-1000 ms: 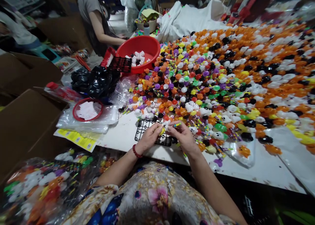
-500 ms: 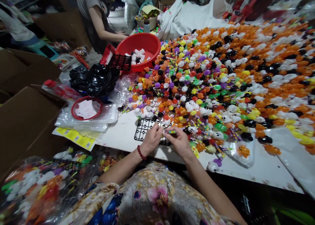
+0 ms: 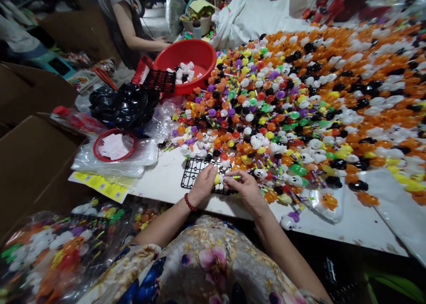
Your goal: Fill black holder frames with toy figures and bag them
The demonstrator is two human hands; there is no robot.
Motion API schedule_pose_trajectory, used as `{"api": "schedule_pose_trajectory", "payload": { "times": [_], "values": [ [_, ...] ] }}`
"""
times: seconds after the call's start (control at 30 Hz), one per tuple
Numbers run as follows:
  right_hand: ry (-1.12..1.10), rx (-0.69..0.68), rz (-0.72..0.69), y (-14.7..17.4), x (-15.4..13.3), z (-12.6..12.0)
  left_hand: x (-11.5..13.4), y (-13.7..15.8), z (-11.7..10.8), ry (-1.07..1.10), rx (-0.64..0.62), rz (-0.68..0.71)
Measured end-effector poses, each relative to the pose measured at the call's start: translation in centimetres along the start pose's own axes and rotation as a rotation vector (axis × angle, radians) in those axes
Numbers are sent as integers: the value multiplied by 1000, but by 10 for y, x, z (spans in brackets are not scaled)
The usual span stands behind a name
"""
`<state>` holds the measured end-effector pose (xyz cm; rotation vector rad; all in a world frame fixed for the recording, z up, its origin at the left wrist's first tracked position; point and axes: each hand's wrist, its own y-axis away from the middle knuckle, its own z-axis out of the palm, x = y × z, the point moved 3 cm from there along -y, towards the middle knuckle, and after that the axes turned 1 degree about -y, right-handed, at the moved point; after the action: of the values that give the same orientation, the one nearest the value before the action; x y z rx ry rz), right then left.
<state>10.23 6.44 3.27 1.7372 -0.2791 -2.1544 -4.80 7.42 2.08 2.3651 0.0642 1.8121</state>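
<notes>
Above the front of the table, my left hand [image 3: 202, 186] pinches a small yellow piece [image 3: 217, 179], partly hidden by the fingers. Facing it, my right hand [image 3: 246, 189] grips a thin, brightly patterned stick [image 3: 235, 177] between thumb and fingers. The stick's inner end is close to the yellow piece; whether they touch I cannot tell. Beneath both hands lies a black plastic grid tray [image 3: 190, 174]. Just behind them, a heap of small coloured toy pieces [image 3: 253, 113] includes white ghost heads and patterned sticks.
A red basin [image 3: 199, 57] with white pieces stands at the back, a co-worker [image 3: 128, 26] beyond it. To the left are a small red basket [image 3: 130, 151] of paper slips, black plastic bags [image 3: 124, 106] and cardboard boxes [image 3: 36, 157]. Orange and white pieces [image 3: 349, 73] cover the right side.
My hands have moved slightly apart, and the yellow piece now shows at my left fingertips. The patterned stick stays in my right hand. The view has shifted slightly.
</notes>
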Motion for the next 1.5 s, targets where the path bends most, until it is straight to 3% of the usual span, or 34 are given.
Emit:
{"api": "schedule_pose_trajectory", "payload": {
  "times": [0.17, 0.3, 0.43, 0.5, 0.6, 0.63, 0.7, 0.77, 0.83, 0.97, 1.1, 1.2, 1.37, 1.5],
  "values": [
    [153, -38, 4, 6, 10, 3, -15, 11, 3, -91, -61, -12],
    [277, -4, -81, 7, -2, -2, -15, 14, 5, 128, -120, -82],
    [332, 214, -322, 2, -41, -31, -6, 8, 8, 254, -123, -86],
    [444, 428, -502, 0, -64, -54, -6, 5, 4, 106, -80, -17],
    [871, 757, -862, -1, -89, -73, -14, 0, -4, -208, 54, 140],
    [1033, 793, -958, -3, -91, -69, -17, -1, -7, -290, 113, 203],
    [1278, 658, -1064, -13, -84, -50, -22, -3, -9, -408, 240, 324],
    [1421, 348, -1014, -28, -67, -20, -25, -5, -9, -492, 336, 409],
    [1535, 153, -819, -46, -50, 8, -26, -7, -7, -556, 375, 434],
    [1669, 63, -429, -76, -39, 32, -29, -10, -3, -633, 330, 395],
    [1593, 82, -191, -86, -51, 21, -33, -10, -4, -647, 289, 367],
    [1529, 119, -170, -84, -57, 14, -34, -12, -5, -641, 256, 350],
    [1659, 37, -184, -81, -46, 25, -37, -20, 1, -652, 156, 295],
    [1599, 89, -292, -77, -44, 28, -30, -27, 4, -673, 151, 282]
  ]
}}
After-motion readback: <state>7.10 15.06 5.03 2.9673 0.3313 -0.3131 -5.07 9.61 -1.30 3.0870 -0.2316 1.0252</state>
